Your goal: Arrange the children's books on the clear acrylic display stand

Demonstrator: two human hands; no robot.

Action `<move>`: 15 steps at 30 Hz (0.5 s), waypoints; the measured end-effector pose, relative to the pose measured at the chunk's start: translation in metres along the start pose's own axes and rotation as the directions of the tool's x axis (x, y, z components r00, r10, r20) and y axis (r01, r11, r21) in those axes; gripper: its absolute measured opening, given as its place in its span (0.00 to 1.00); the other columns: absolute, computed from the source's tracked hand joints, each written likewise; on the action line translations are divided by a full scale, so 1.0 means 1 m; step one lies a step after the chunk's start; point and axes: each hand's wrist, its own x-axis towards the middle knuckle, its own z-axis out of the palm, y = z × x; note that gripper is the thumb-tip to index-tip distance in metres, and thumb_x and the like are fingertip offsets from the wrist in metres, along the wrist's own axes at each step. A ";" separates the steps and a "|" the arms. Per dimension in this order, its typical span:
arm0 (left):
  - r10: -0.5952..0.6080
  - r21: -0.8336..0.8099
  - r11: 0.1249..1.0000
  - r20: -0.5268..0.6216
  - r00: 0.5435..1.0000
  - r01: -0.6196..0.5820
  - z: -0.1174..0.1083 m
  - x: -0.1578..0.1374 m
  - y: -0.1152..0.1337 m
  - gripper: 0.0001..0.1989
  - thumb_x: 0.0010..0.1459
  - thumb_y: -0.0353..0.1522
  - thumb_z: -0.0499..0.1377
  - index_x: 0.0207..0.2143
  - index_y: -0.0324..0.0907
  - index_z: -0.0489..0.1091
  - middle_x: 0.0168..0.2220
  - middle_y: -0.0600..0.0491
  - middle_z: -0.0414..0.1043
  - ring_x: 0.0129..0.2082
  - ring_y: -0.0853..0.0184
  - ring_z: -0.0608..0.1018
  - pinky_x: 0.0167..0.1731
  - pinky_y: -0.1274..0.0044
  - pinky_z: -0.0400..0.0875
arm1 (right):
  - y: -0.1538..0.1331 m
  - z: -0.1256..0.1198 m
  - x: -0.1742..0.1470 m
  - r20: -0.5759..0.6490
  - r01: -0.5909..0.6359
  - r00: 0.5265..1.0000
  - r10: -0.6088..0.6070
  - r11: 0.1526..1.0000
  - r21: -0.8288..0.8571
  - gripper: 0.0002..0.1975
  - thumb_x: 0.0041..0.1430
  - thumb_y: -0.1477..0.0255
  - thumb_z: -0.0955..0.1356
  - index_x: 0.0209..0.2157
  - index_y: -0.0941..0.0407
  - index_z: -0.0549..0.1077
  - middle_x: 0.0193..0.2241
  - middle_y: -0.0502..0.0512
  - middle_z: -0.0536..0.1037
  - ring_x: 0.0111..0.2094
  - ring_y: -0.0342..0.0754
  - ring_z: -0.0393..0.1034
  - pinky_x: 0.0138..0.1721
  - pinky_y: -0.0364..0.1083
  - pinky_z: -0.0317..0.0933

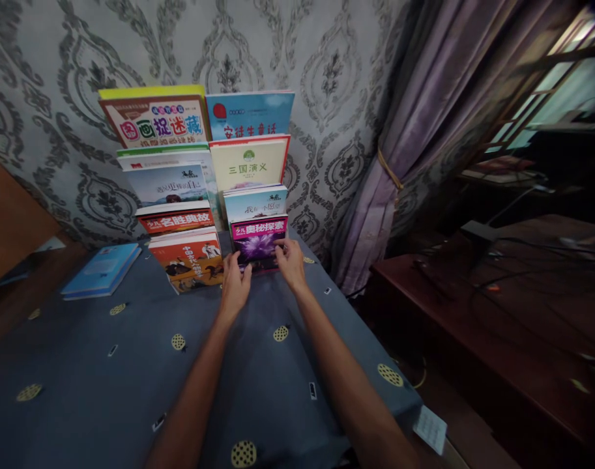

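A purple-covered book stands upright at the front of the right column of books. My left hand is at its lower left edge, fingers curled against the cover. At its right edge my right hand grips with thumb and fingers. Behind it rise a pale blue book, a cream book with a red border and a blue book. Just left of my left hand stands an orange book, at the front of the left column.
More books stand in the left column, including a brown one at the back. A blue book lies flat on the dark blue tablecloth. Patterned wallpaper is behind; a tied purple curtain and a reddish-brown table are at right.
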 end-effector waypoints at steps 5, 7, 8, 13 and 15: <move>-0.007 0.000 1.000 0.009 1.000 0.007 -0.002 -0.002 0.006 0.20 0.64 0.34 0.54 0.58 0.40 0.62 0.61 0.37 0.61 0.66 0.54 0.63 0.59 0.59 0.68 | -0.010 -0.002 -0.001 -0.030 -0.032 0.999 0.033 0.999 0.023 0.11 0.59 0.70 0.63 0.40 0.54 0.76 0.42 0.60 0.70 0.39 0.55 0.71 0.42 0.57 0.70; 0.013 0.029 0.999 0.008 1.000 -0.013 -0.004 -0.007 0.013 0.20 0.64 0.33 0.53 0.58 0.40 0.62 0.60 0.38 0.61 0.66 0.54 0.62 0.61 0.59 0.65 | -0.016 -0.005 -0.001 -0.065 -0.068 0.996 0.068 0.998 0.003 0.11 0.57 0.71 0.63 0.38 0.56 0.75 0.43 0.61 0.69 0.37 0.54 0.71 0.43 0.57 0.69; 0.027 0.050 0.998 0.006 1.000 -0.028 -0.006 -0.010 0.018 0.20 0.64 0.32 0.53 0.57 0.40 0.62 0.60 0.38 0.61 0.66 0.54 0.63 0.61 0.59 0.65 | -0.019 -0.008 -0.001 -0.087 -0.081 0.993 0.079 0.997 -0.012 0.10 0.57 0.71 0.63 0.37 0.56 0.75 0.42 0.61 0.69 0.36 0.54 0.71 0.43 0.57 0.69; 0.174 0.036 0.984 -0.033 0.984 -0.172 -0.029 -0.028 0.071 0.13 0.66 0.29 0.50 0.50 0.42 0.68 0.50 0.44 0.69 0.53 0.60 0.75 0.52 0.66 0.73 | -0.039 -0.008 -0.009 -0.182 -0.020 0.983 0.018 1.000 -0.009 0.07 0.59 0.69 0.62 0.32 0.54 0.71 0.33 0.55 0.71 0.34 0.51 0.68 0.40 0.51 0.65; 0.343 0.022 0.939 -0.081 0.936 -0.343 -0.050 -0.034 0.102 0.13 0.67 0.26 0.49 0.47 0.44 0.69 0.46 0.47 0.72 0.49 0.65 0.76 0.50 0.70 0.75 | -0.051 0.004 -0.021 -0.097 0.021 0.995 -0.016 0.998 0.054 0.08 0.62 0.70 0.60 0.35 0.55 0.70 0.32 0.53 0.72 0.33 0.50 0.67 0.39 0.48 0.63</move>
